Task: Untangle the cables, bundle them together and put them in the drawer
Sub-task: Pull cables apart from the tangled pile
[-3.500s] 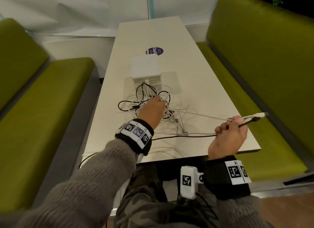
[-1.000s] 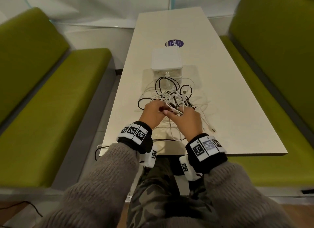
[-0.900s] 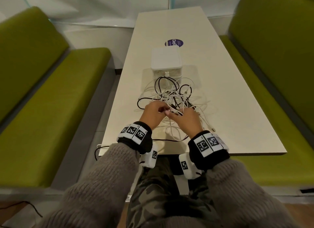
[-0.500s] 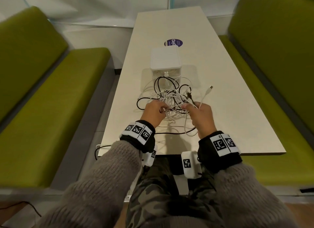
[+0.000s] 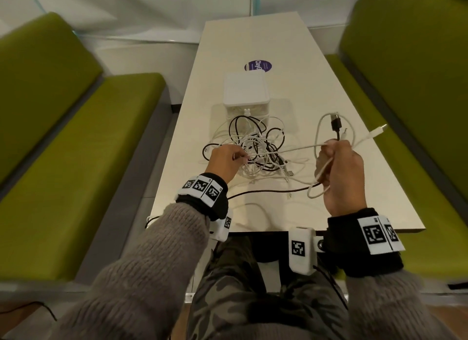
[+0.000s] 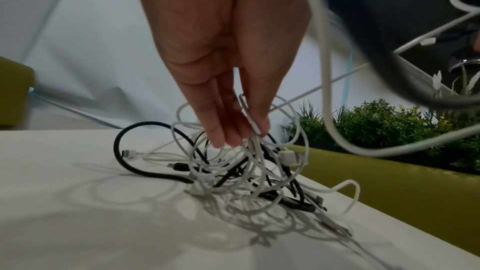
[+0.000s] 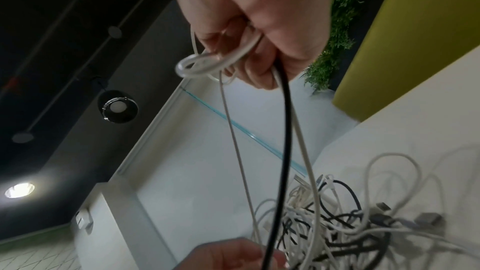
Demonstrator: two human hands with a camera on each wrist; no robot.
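A tangle of white and black cables (image 5: 255,147) lies mid-table in front of a small white drawer box (image 5: 245,91), whose drawer front faces me and looks closed. My left hand (image 5: 238,156) sits at the tangle's left side and pinches a white cable (image 6: 249,124) between thumb and fingertips (image 6: 221,139). My right hand (image 5: 334,147) is raised to the right of the pile, gripping a bunch of white cable loops (image 7: 207,63) and a black cable (image 7: 285,110). Several plug ends (image 5: 336,123) stick up from that fist. Taut strands run from it back into the tangle (image 7: 337,223).
The beige table (image 5: 367,188) is narrow, with green benches on the left (image 5: 76,162) and right (image 5: 417,86). A purple round sticker (image 5: 258,66) lies beyond the box. A black cable (image 5: 266,191) trails across the near table and off the left front corner.
My right hand has moved right and up from the tangle, drawing out cable ends and stretching strands. The left hand has stayed at the pile's left side.
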